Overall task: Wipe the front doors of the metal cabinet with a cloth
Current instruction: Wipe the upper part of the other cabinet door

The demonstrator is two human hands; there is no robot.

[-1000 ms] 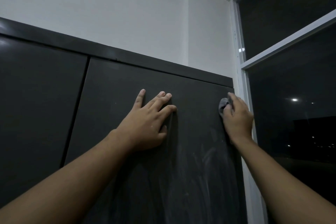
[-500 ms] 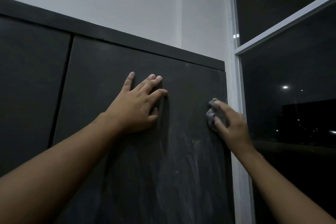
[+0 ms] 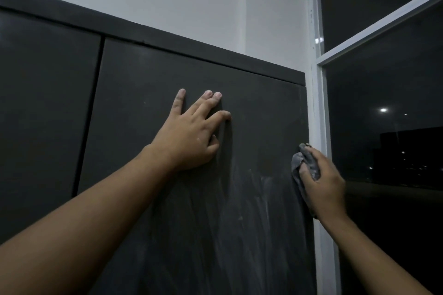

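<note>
On right door (image 3: 143,93), at its right edge: grey cloth (image 3: 298,163), bunched, pressed to the panel beside the white window frame (image 3: 318,115).
Right hand (image 3: 323,184): fingers curled round the cloth, gripping it.
Left hand (image 3: 189,136): flat on right door, fingers spread, holding nothing.
Door surface: pale dusty streaks (image 3: 263,187) below both hands.

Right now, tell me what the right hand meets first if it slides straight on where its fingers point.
The right hand, gripping the cloth, points up the door; bare panel ahead, then probably the top rail.
</note>
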